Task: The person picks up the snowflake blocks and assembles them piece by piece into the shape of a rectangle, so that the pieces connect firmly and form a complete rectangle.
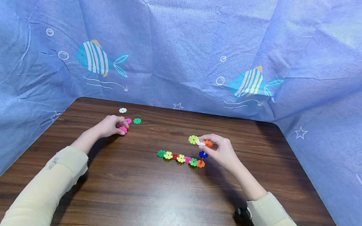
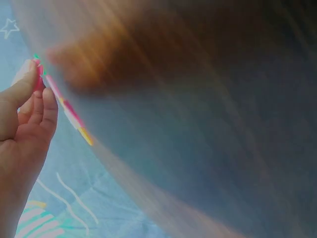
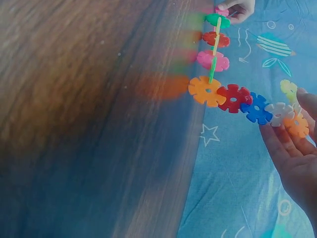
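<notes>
Right hand [image 1: 219, 150], head view, is pinching the flower-disc chain [image 1: 181, 158] near its white and orange discs; the long row is resting on the bench [image 1: 123, 200]. Left hand [image 1: 109, 126] is gripping 1 pink disc [image 1: 123, 129] beside loose discs [image 1: 137, 121]. Left wrist view: thumb and fingers are clamping pink. Right wrist view: yellow disc [image 3: 288, 90] is sitting by the thumb. Probably picking the next link; next move is likely calling for carrying pink over, aligning slots.

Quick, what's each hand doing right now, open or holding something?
Left hand: holding a pink flower-shaped piece.
Right hand: holding the chain of linked pieces near one end.
</notes>
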A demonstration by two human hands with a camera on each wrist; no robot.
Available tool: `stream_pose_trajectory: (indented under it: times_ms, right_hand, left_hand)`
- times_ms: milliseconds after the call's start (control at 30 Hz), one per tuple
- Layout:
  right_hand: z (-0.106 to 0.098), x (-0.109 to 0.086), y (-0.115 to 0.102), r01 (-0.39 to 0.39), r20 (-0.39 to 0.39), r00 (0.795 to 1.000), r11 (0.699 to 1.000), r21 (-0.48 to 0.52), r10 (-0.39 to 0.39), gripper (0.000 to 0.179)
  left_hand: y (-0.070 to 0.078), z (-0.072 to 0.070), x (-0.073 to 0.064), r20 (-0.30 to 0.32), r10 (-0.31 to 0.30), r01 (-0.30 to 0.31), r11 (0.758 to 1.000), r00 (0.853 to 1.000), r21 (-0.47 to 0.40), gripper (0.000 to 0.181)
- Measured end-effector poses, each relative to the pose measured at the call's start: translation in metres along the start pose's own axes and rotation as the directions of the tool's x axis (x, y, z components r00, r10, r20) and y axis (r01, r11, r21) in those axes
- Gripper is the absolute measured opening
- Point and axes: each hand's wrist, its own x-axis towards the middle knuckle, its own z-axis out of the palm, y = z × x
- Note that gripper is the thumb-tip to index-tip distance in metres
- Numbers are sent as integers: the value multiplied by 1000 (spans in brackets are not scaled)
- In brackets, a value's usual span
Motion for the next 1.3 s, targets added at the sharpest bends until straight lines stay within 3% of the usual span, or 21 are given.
stream_pose_trajectory:
  times_ms: [167, 433, 633, 900, 1167, 1300]
  right_hand:
    - [6, 0, 24, -3, -2, 1000, 1000, 4, 3, 23]
    - [6, 0, 26, 40, -3, 999, 999, 26, -39, 22]
    - [6, -1, 24, 41, 3, 999, 999, 10, -41, 26]
    - [5, 0, 22, 61, 12, 998, 998, -5, -61, 31]
    - [7, 0, 22, 92, 3, 996, 996, -13, -92, 29]
    - [8, -1, 17, 101, -7, 995, 995, -20, -101, 29]
  left_hand:
    - [12, 0, 1, -35, 4, -5, 1000, 999, -29, 13]
    - [42, -5, 0, -126, 28, -44, 991, 992, -130, 7]
    - [63, -8, -1, -186, 64, -92, 985, 980, -148, 9]
    - [100, -10, -4, -219, 15, -60, 978, 976, -198, 11]
    - [140, -2, -4, -268, -63, -41, 930, 961, -365, 22]
    - [156, 5, -4, -275, -109, -51, 855, 955, -516, 29]
